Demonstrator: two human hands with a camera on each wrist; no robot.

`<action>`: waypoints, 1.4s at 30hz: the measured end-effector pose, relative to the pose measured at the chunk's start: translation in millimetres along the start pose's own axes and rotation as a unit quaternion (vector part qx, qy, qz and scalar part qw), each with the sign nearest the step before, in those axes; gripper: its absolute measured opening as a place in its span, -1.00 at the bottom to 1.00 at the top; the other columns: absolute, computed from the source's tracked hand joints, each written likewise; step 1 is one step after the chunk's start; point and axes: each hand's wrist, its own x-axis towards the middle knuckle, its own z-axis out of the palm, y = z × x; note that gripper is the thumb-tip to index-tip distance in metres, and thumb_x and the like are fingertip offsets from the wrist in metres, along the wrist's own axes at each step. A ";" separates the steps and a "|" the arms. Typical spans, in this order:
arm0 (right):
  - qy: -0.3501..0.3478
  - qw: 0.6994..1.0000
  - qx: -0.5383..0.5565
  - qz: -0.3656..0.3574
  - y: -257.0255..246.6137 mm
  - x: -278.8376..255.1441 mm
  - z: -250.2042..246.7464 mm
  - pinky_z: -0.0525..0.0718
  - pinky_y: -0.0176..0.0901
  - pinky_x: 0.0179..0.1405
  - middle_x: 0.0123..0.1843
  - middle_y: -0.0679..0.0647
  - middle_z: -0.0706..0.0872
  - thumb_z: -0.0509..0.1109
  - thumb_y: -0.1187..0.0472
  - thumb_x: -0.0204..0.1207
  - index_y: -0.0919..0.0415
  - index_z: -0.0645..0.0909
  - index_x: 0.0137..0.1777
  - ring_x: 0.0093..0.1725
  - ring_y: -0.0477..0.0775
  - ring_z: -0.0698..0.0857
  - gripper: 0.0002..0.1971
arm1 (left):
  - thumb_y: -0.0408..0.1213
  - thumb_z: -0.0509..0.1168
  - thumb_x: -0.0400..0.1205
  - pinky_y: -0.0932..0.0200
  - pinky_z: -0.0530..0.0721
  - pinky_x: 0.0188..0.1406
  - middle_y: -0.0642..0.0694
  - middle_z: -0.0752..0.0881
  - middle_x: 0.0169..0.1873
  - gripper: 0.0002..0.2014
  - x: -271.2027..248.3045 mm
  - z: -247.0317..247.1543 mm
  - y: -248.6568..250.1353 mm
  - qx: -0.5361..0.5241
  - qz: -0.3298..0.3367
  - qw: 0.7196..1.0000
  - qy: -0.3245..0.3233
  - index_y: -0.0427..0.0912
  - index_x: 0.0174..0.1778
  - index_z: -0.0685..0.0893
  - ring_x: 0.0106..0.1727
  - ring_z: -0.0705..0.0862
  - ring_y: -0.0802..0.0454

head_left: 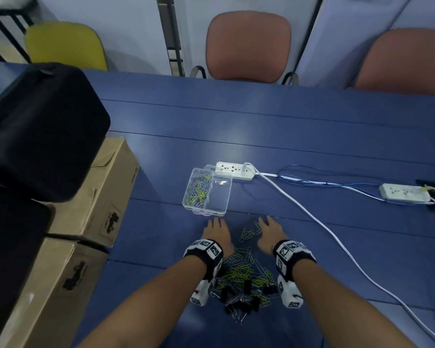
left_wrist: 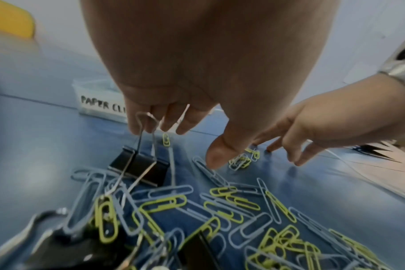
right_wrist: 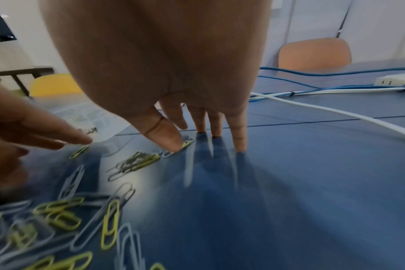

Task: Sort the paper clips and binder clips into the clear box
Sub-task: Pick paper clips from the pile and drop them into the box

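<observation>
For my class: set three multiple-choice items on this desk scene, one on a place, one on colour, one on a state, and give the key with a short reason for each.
1. Where does the clear box stand?
A. beyond the hands, beside a white power strip
B. on a cardboard box
C. on a chair

2. What colours are the paper clips in the loose pile?
A. red and black
B. yellow-green and pale blue-grey
C. all silver

3. How is the right compartment of the box?
A. full of binder clips
B. full of paper clips
C. holding no clips

Key: 1 A, the head view shows it on the blue table by the strip. 2 B, the left wrist view shows both colours. 3 C, only the left compartment holds clips.
</observation>
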 end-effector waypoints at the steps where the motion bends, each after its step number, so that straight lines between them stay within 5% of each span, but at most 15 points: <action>1: -0.011 1.000 -0.014 -0.002 -0.7 -2.2 5.5 0.23 0.25 0.61 0.74 0.11 -0.24 0.24 0.16 0.60 0.05 -0.08 0.72 0.71 0.27 -0.16 -0.24 | -0.13 0.24 0.66 -0.18 0.20 0.63 -0.35 -0.04 0.68 -0.17 -0.5 1.4 2.0 -0.005 -0.006 1.000 -0.004 -0.40 0.67 -0.10 0.68 0.00 -0.34; 5: -0.021 0.998 -0.047 -0.047 -4.9 -12.5 19.8 0.22 0.24 0.62 0.74 0.17 -0.26 0.23 0.21 0.59 0.00 0.00 0.71 0.71 0.28 -0.18 -0.27 | -0.17 0.25 0.66 -0.13 0.17 0.64 -0.32 0.03 0.68 -0.20 -3.2 6.9 13.1 0.033 0.058 0.998 -0.015 -0.37 0.68 -0.05 0.69 0.05 -0.26; 11: 0.016 0.989 -0.087 -0.119 1.7 -30.3 39.7 0.33 0.32 0.54 0.74 0.18 0.00 0.35 0.05 0.50 0.02 0.25 0.63 0.70 0.27 0.04 -0.31 | 0.11 0.36 0.44 -0.44 0.06 0.57 -0.23 0.47 0.46 -0.19 -11.6 16.0 21.2 0.200 0.131 0.971 0.018 -0.25 0.55 0.35 0.55 0.31 -0.29; 14: 0.054 0.985 -0.101 -0.132 2.0 -39.5 47.9 0.35 0.32 0.50 0.70 0.12 0.13 0.46 -0.19 0.36 0.06 0.30 0.56 0.65 0.22 0.15 -0.20 | 0.18 0.45 0.37 -0.35 0.25 0.48 -0.22 0.57 0.27 -0.25 -18.9 16.4 22.9 0.257 0.156 0.953 0.026 -0.20 0.37 0.51 0.34 0.50 -0.25; 17: 0.073 0.984 -0.104 -0.124 -1.1 -44.2 52.4 0.41 0.29 0.43 0.63 0.09 0.22 0.52 -0.28 0.24 0.07 0.25 0.55 0.58 0.23 0.25 -0.07 | 0.03 0.46 0.43 -0.14 0.45 0.27 -0.23 0.62 0.17 -0.43 -25.5 18.2 22.8 0.251 0.176 0.951 0.039 -0.22 0.25 0.55 0.20 0.58 -0.23; 20: 0.087 0.982 -0.118 -0.121 -1.6 -43.3 57.5 0.53 0.23 0.31 0.52 0.12 0.30 0.51 -0.13 0.34 0.10 0.28 0.54 0.46 0.25 0.34 -0.18 | -0.13 0.39 0.53 -0.08 0.52 0.15 -0.24 0.68 0.09 -0.67 -30.2 16.6 21.4 0.233 0.190 0.953 0.040 -0.22 0.13 0.62 0.14 0.63 -0.25; 23: 0.106 0.982 -0.080 -0.132 -0.7 -42.7 59.5 0.61 0.11 0.17 0.39 0.19 0.41 0.41 0.17 0.49 0.19 0.44 0.41 0.35 0.25 0.42 -0.51 | -0.21 0.35 0.57 -0.05 0.55 0.09 -0.22 0.73 -0.02 -0.85 -33.0 11.7 21.4 0.240 0.198 0.950 0.031 -0.19 -0.02 0.68 0.06 0.68 -0.25; 29: 0.107 0.986 -0.052 -0.120 -1.7 -44.0 59.8 0.60 0.02 0.00 0.21 0.19 0.56 0.32 0.37 0.53 0.25 0.56 0.16 0.10 0.24 0.63 -0.78 | -0.34 0.28 0.61 -0.05 0.59 0.02 -0.20 0.77 -0.05 -0.90 -29.3 8.9 21.1 0.268 0.204 0.941 0.019 -0.19 -0.05 0.69 0.01 0.73 -0.22; 35: 0.097 0.992 -0.006 -0.080 0.3 -43.5 59.0 0.56 -0.09 -0.09 0.12 0.20 0.65 0.22 0.46 0.49 0.28 0.62 0.03 0.05 0.22 0.66 -0.78 | -0.37 0.25 0.58 -0.06 0.60 -0.03 -0.28 0.76 -0.04 -0.85 -30.4 4.0 22.9 0.200 0.183 0.962 0.026 -0.27 -0.05 0.72 0.00 0.71 -0.31; 42: 0.111 0.984 0.131 -0.041 18.9 -49.8 41.2 0.59 -0.16 -0.23 -0.13 0.13 0.72 0.42 0.34 0.48 0.11 0.65 -0.25 -0.18 0.11 0.66 -0.86 | -0.29 0.35 0.54 -0.03 0.75 -0.04 -0.16 0.83 -0.11 -0.83 -29.7 -12.3 12.0 -0.012 0.179 0.982 0.050 -0.12 -0.06 0.85 -0.08 0.74 -0.19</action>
